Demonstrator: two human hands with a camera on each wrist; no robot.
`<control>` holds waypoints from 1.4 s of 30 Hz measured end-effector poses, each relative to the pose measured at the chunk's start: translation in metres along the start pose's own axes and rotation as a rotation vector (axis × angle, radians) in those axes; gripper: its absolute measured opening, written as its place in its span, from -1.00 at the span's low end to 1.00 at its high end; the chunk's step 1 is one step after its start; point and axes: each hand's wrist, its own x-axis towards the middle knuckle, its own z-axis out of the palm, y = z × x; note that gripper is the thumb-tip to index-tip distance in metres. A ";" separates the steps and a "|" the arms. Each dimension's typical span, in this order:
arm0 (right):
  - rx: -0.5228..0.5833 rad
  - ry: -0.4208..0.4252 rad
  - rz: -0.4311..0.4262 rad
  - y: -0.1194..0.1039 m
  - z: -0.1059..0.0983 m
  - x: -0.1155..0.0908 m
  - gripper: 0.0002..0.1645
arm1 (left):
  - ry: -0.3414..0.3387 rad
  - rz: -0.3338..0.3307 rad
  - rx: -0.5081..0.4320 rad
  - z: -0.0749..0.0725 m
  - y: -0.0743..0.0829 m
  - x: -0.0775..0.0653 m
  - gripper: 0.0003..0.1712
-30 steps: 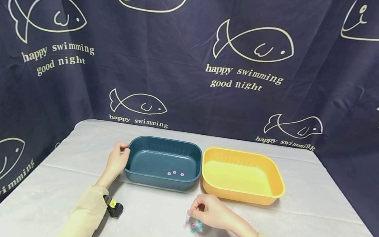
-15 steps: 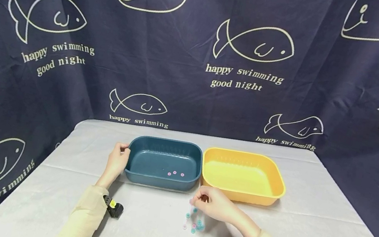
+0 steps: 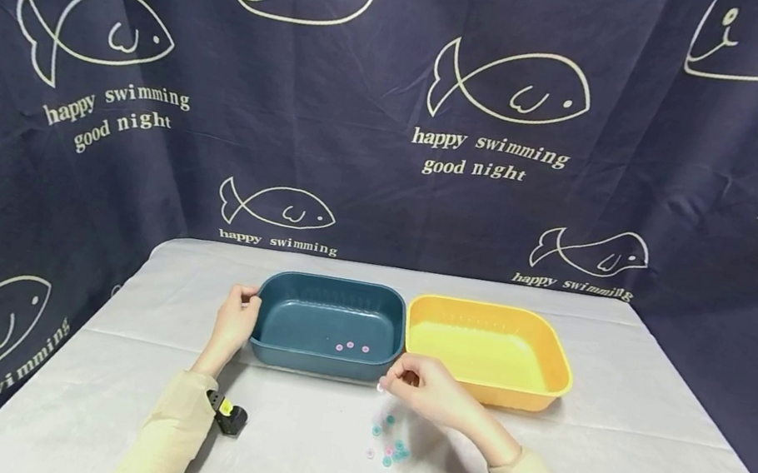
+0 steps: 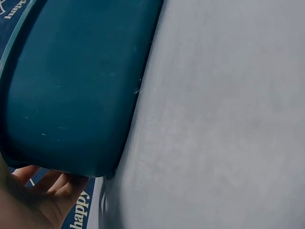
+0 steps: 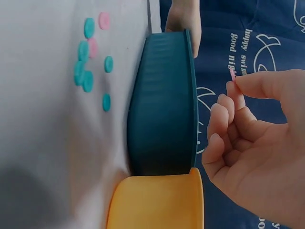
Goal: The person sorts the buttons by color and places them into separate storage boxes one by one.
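My left hand (image 3: 234, 327) grips the left end of a dark teal bin (image 3: 322, 363), its fingers at the rim. Between thumb and index finger, my right hand (image 3: 433, 392) pinches a small pink button (image 5: 232, 74); in the head view this hand is just in front of where the two bins meet. Its other fingers are curled and hold nothing. On the table below lie several turquoise buttons (image 5: 82, 50) and two pink ones, one pink button (image 5: 104, 20) apart from the cluster. Inside the teal bin are three pink buttons (image 3: 350, 345).
A yellow bin (image 3: 481, 392) stands against the right end of the teal bin, with nothing seen inside. Both rest on a pale cloth-covered table (image 3: 294, 458). Behind hangs a dark blue curtain (image 3: 377, 160) with fish drawings.
My right hand has lifted the pink button away from the cluster towards the bins, uncovering turquoise buttons beneath it. The left hand stays on the teal bin.
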 end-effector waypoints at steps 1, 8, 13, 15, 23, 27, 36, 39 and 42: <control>0.006 0.003 0.004 0.000 -0.001 0.001 -0.85 | 0.002 0.000 -0.001 0.000 0.000 0.000 -0.59; 0.022 0.023 -0.008 -0.001 -0.003 0.011 -0.87 | 0.009 0.004 0.000 0.001 0.000 0.001 -0.60; -0.005 0.036 -0.022 -0.003 -0.004 0.017 -0.86 | 0.007 0.000 -0.008 0.000 -0.001 0.001 -0.59; -0.014 0.045 -0.024 -0.005 -0.005 0.019 -0.86 | 0.004 0.000 -0.010 0.000 -0.001 0.001 -0.59; -0.033 0.100 -0.015 -0.004 -0.007 0.030 -0.81 | -0.005 0.002 0.004 -0.002 0.000 0.000 -0.59; -0.018 0.107 0.006 -0.001 -0.007 0.034 -0.78 | 0.000 -0.001 0.003 0.000 0.000 0.000 -0.60; -0.010 0.123 0.047 0.005 -0.007 0.043 -0.82 | -0.003 0.009 -0.002 0.002 -0.002 0.001 -0.59; -0.030 0.132 0.033 0.006 -0.006 0.048 -0.82 | 0.001 0.011 -0.001 0.001 -0.003 0.001 -0.60; -0.048 0.142 0.020 0.008 -0.006 0.052 -0.81 | 0.003 0.012 0.003 0.001 -0.003 0.001 -0.60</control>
